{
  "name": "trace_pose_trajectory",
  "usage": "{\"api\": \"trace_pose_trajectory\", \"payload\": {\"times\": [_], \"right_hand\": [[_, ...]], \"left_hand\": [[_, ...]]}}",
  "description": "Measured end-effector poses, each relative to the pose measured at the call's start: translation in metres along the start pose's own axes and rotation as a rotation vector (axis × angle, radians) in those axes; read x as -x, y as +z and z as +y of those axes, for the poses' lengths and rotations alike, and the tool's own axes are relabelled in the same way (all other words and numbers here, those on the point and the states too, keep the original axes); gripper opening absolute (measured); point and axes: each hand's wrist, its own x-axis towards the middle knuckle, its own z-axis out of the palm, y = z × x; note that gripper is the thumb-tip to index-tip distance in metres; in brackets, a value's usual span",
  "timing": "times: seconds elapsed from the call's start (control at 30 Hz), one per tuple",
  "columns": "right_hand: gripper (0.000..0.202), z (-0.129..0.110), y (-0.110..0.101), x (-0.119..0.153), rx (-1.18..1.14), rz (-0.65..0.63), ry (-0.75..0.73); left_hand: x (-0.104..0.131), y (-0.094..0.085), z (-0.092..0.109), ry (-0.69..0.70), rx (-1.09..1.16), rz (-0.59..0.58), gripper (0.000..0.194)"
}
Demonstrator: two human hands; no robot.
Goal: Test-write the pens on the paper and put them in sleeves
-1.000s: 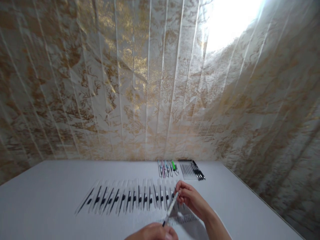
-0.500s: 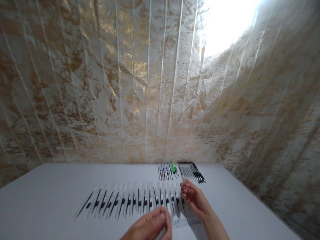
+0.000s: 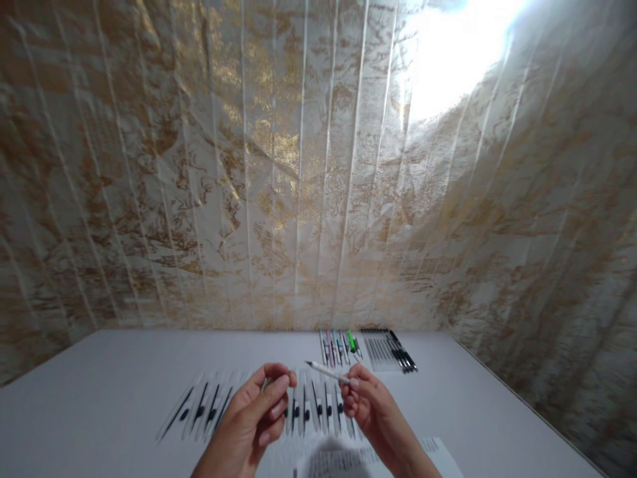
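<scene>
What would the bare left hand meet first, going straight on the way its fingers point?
Probably the slim, white, dark-tipped pen held in the right hand, though depth is unclear.

The pen [image 3: 327, 371] seems smooth plastic, the tabletop [image 3: 99, 398] matt, the backdrop [image 3: 279, 199] glossy.

- A small curtained-off work corner, I'd say; home or workshop, I can't tell.
- Gold-patterned curtain [image 3: 239, 199] close behind a plain white worktop [image 3: 99, 398].
- Pens [image 3: 352, 342] laid side by side, plus a printed sheet [image 3: 440, 455] nearby.
</scene>
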Motion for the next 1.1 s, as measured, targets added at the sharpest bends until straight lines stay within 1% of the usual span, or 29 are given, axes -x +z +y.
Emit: {"api": "trace_pose_trajectory", "payload": {"times": [0.13, 0.2, 0.33, 0.47, 0.63, 0.9, 1.0, 1.1], "right_hand": [[0.029, 0.002, 0.01, 0.004, 0.108, 0.015, -0.052], [0.03, 0.0, 0.014, 0.007, 0.17, 0.043, -0.107], [0.031, -0.004, 0.019, 0.011, 0.315, 0.095, -0.227], [0.032, -0.003, 0.019, 0.012, 0.404, 0.094, -0.298], [0.03, -0.001, 0.018, 0.011, 0.419, 0.061, -0.313], [0.026, -0.002, 0.019, 0.013, 0.477, -0.005, -0.318], [0.031, -0.006, 0.023, 0.016, 0.537, 0.026, -0.32], [0.039, -0.01, 0.028, 0.019, 0.657, 0.059, -0.301]], "left_hand": [[-0.003, -0.004, -0.001, 0.074, -0.137, -0.013, 0.055], [-0.002, -0.004, -0.001, 0.121, -0.172, 0.014, 0.053], [-0.001, -0.003, 0.0, 0.166, -0.107, 0.075, 0.047], [-0.001, -0.003, 0.003, 0.222, -0.026, 0.09, 0.045], [0.0, -0.003, 0.004, 0.248, -0.03, 0.09, 0.046], [0.0, 0.002, -0.001, 0.221, -0.094, 0.102, 0.049], [0.0, 0.002, -0.003, 0.218, -0.122, 0.107, 0.051], [0.001, 0.003, -0.003, 0.221, -0.126, 0.109, 0.051]]}}
